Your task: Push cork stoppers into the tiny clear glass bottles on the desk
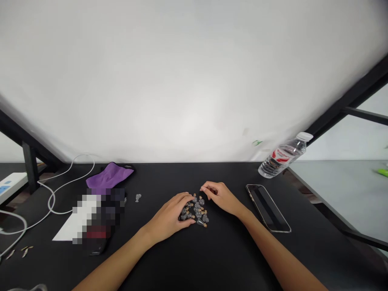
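The left hand [168,218] curves against a heap of tiny corked glass bottles [197,212] on a black table [230,258]; the right hand [220,198] curls at its far edge, the hands apart; any grip on a bottle cannot be told.

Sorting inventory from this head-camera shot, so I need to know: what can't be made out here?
Head view: the corked glass bottles: the left hand covers some, so no exact count.
Head view: the objects on the white paper: hidden by pixelation.
Head view: the small slivers at lower left: too small to identify.
Head view: the white cable: its end is cut off by the left edge.
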The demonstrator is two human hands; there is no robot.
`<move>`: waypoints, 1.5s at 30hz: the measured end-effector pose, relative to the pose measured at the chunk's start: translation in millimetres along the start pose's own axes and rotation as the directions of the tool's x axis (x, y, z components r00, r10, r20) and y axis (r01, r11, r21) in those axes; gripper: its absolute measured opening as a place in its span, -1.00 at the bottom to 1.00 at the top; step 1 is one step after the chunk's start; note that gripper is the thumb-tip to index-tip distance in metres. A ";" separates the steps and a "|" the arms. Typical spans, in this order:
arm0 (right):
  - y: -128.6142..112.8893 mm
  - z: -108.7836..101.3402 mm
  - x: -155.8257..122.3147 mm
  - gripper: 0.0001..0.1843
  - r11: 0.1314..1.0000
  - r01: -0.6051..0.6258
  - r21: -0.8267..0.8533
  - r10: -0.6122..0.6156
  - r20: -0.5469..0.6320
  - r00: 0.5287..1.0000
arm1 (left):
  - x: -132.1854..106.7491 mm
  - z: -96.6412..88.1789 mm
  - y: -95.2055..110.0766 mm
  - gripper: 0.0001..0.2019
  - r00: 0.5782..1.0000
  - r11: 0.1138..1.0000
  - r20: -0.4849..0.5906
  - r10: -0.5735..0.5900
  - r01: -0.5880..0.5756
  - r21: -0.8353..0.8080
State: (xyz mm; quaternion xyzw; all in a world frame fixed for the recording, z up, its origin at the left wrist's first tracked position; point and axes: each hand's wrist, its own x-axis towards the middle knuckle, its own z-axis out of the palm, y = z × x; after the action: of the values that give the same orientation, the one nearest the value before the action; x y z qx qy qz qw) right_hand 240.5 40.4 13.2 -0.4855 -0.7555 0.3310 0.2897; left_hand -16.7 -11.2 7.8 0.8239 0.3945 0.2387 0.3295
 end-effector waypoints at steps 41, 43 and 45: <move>-1.1 -23.3 -12.4 -0.08 0.999 0.021 0.046 -0.034 0.315 0.948 | 0.7 0.3 1.8 -0.46 1.000 0.999 0.008 -0.021 0.020 0.042; -3.2 -22.7 -14.9 0.12 0.998 0.066 -0.003 -0.061 0.352 0.934 | 0.9 0.6 1.3 -0.46 1.000 0.998 0.010 -0.026 0.026 0.052; -5.8 -18.1 -16.4 0.18 0.993 0.115 -0.019 -0.100 0.363 0.927 | 1.2 0.9 0.6 -0.47 1.000 0.998 0.013 -0.023 0.023 0.057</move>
State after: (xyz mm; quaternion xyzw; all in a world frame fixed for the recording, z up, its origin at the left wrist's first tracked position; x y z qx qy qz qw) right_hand 257.0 27.5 26.9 -0.3800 -0.8277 0.3831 0.1541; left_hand -15.1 -10.9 7.8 0.8300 0.4082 0.2178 0.3115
